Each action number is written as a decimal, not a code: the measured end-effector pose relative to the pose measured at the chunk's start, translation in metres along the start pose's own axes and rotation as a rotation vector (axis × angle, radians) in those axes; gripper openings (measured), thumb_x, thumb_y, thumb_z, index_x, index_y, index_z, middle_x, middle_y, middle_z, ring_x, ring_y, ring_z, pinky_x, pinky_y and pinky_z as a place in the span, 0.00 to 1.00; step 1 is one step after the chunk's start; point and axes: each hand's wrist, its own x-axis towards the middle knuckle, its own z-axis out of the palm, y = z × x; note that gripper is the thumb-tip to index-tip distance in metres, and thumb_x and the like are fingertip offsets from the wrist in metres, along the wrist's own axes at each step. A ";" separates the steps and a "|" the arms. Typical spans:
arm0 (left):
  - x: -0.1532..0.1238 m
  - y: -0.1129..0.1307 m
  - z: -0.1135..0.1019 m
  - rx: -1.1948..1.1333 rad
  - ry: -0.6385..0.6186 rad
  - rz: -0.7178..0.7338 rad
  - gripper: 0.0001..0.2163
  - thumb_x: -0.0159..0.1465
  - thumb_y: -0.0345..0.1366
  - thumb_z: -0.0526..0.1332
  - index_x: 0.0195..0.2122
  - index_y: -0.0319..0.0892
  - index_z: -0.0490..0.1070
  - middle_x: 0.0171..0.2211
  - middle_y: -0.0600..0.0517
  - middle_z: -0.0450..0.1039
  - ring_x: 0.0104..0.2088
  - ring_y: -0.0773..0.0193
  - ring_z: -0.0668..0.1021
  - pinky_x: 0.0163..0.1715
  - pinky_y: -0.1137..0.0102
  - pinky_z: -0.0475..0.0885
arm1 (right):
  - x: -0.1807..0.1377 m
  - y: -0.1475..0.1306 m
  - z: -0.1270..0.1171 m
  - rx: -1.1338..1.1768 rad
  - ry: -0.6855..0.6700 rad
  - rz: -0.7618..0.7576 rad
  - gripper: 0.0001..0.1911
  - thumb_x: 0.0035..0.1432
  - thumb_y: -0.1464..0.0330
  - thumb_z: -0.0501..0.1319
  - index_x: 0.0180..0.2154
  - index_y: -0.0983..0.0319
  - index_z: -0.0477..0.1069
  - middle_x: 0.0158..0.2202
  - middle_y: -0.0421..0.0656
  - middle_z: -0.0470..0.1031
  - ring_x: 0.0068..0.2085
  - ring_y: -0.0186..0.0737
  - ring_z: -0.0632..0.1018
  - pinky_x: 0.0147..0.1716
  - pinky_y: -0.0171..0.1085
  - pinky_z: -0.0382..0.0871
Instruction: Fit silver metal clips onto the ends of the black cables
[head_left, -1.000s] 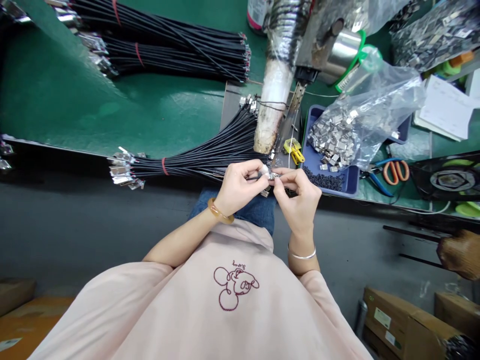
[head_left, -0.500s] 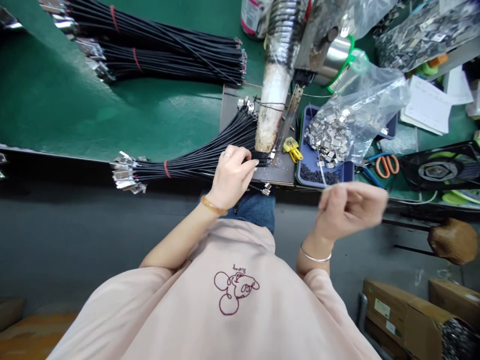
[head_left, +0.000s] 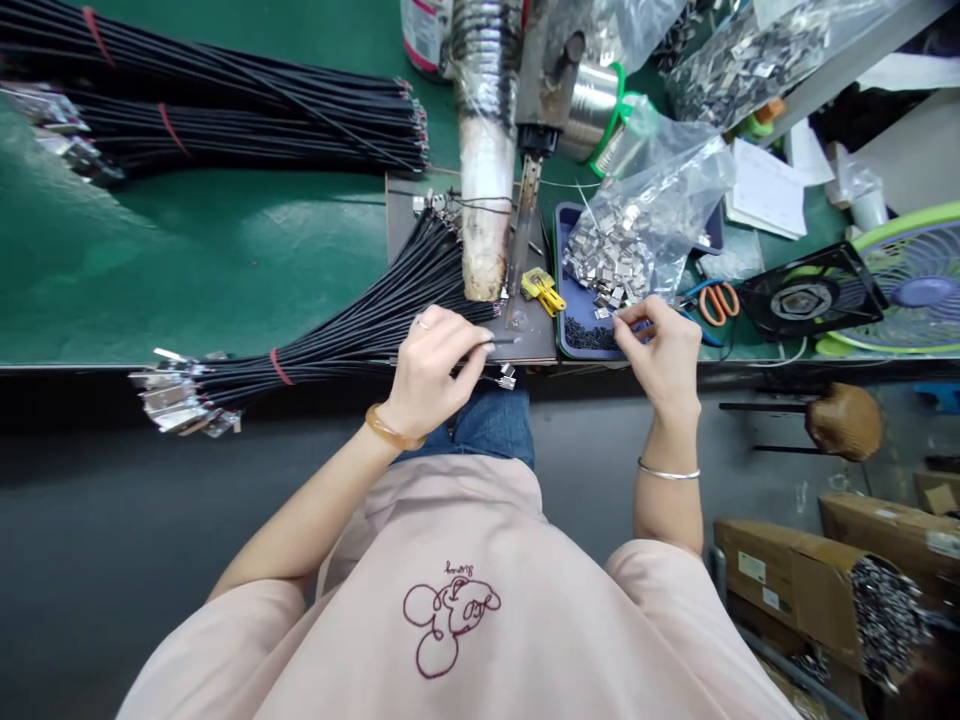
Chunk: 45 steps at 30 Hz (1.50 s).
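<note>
My left hand (head_left: 439,365) is closed in a pinch on a black cable (head_left: 506,342), whose bare end sticks out to the right past the fingertips. To its left runs a banded bundle of black cables (head_left: 345,330) with metal connectors (head_left: 176,390) on the far end. Just below the cable end, a small metal connector (head_left: 508,377) hangs at the bench edge. My right hand (head_left: 660,355) has thumb and forefinger pinched at the front of a blue tray (head_left: 564,225). Anything between these fingertips is too small to make out. Loose metal connectors (head_left: 611,260) and tiny black pieces (head_left: 589,335) lie in the tray.
A ribbed hose with a scorched white end (head_left: 484,230) and a metal bracket (head_left: 529,220) hang over the bench. Nearby are a yellow clip (head_left: 544,290), a wire spool (head_left: 596,110), orange-handled pliers (head_left: 718,303) and a fan (head_left: 802,297). More cable bundles (head_left: 262,120) lie at the back left.
My right hand has moved to the tray's front edge, fingertips now at the connectors. My left hand now holds one cable end out from the bundle. The view has shifted right.
</note>
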 end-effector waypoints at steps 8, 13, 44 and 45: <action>0.006 0.017 -0.014 -0.150 -0.452 0.025 0.08 0.66 0.27 0.60 0.37 0.37 0.80 0.28 0.51 0.79 0.26 0.68 0.76 0.28 0.74 0.68 | 0.019 0.004 0.019 -0.151 -0.079 -0.155 0.06 0.60 0.73 0.59 0.31 0.58 0.70 0.36 0.44 0.80 0.41 0.46 0.79 0.38 0.41 0.68; 0.009 0.019 -0.008 -0.307 -0.327 -0.274 0.06 0.64 0.30 0.62 0.33 0.36 0.78 0.25 0.51 0.78 0.24 0.69 0.76 0.26 0.75 0.68 | 0.016 -0.010 0.019 0.415 0.113 0.009 0.06 0.61 0.70 0.62 0.32 0.58 0.67 0.33 0.38 0.78 0.32 0.35 0.80 0.32 0.36 0.75; 0.017 0.021 -0.010 -0.703 -0.367 -0.669 0.06 0.60 0.30 0.65 0.27 0.35 0.77 0.20 0.52 0.74 0.21 0.71 0.74 0.22 0.78 0.69 | -0.045 -0.096 0.050 0.693 0.066 -0.188 0.07 0.64 0.71 0.62 0.41 0.55 0.78 0.43 0.42 0.82 0.45 0.41 0.83 0.43 0.43 0.82; 0.017 0.020 -0.010 -0.714 -0.380 -0.671 0.05 0.60 0.30 0.65 0.28 0.35 0.77 0.20 0.51 0.74 0.21 0.71 0.74 0.23 0.78 0.69 | -0.045 -0.096 0.049 0.669 0.070 -0.201 0.07 0.65 0.72 0.62 0.41 0.55 0.77 0.43 0.42 0.82 0.45 0.41 0.83 0.44 0.44 0.82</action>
